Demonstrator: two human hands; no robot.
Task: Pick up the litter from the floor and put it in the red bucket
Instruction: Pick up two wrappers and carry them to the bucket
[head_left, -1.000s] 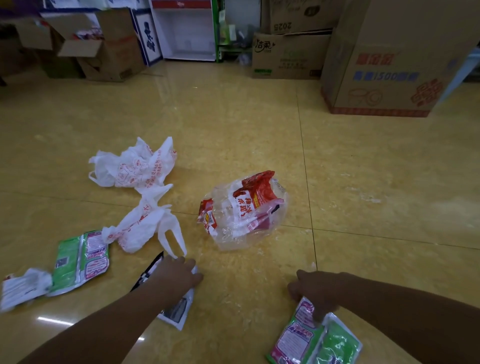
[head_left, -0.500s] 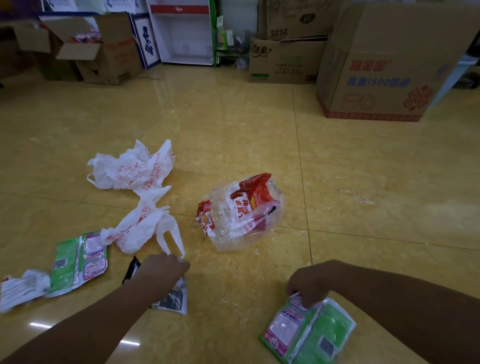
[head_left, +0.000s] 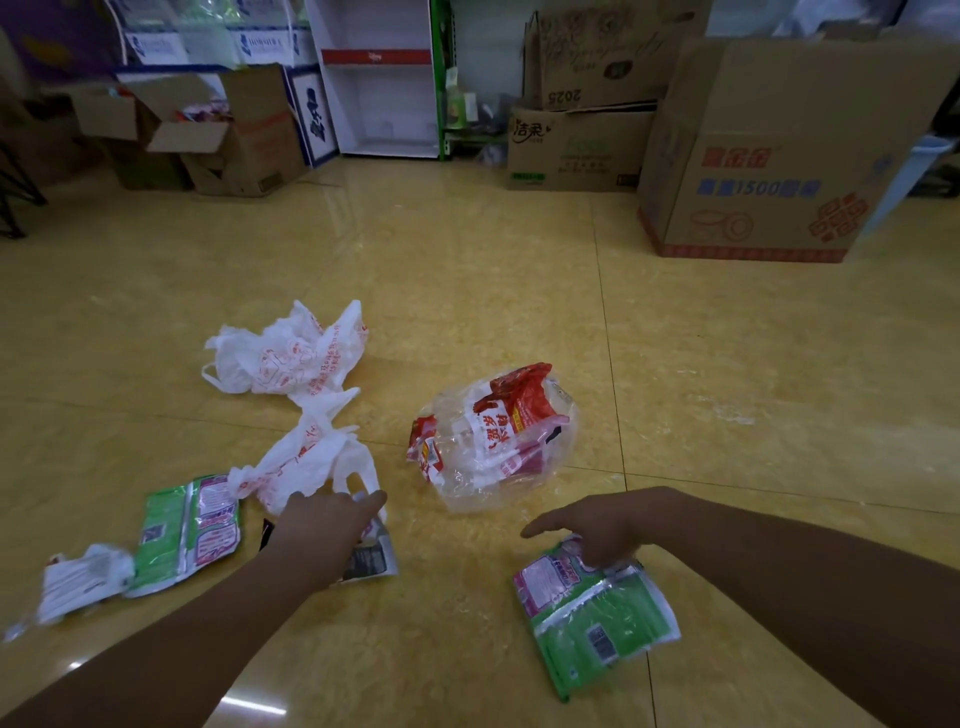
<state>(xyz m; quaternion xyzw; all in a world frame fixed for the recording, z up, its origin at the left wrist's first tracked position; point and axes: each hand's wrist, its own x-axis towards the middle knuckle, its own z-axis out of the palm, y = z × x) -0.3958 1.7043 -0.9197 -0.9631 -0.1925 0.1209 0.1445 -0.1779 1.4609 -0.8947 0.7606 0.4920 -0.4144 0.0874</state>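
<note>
Litter lies scattered on the yellow tiled floor. My left hand (head_left: 327, 525) holds a black-and-white wrapper (head_left: 371, 564) under its palm, its fingertips at the handle of a white plastic bag (head_left: 306, 462). My right hand (head_left: 597, 525) grips the top of a green-and-pink wrapper (head_left: 597, 613), forefinger stretched left. Between and beyond the hands sits a clear bag with red packaging (head_left: 493, 436). A second white bag (head_left: 285, 353) lies farther back on the left. Another green wrapper (head_left: 189, 530) and a white scrap (head_left: 78, 577) lie at the left. No red bucket is in view.
Cardboard boxes line the back: a large one (head_left: 769, 156) at the right, smaller ones (head_left: 576, 145) in the middle, open ones (head_left: 228, 130) at the left. A white shelf unit (head_left: 379, 93) stands between them.
My left hand moved forward with the black-and-white wrapper, up to the white bag's handle. My right hand lifted the green wrapper off the floor and extended its forefinger.
</note>
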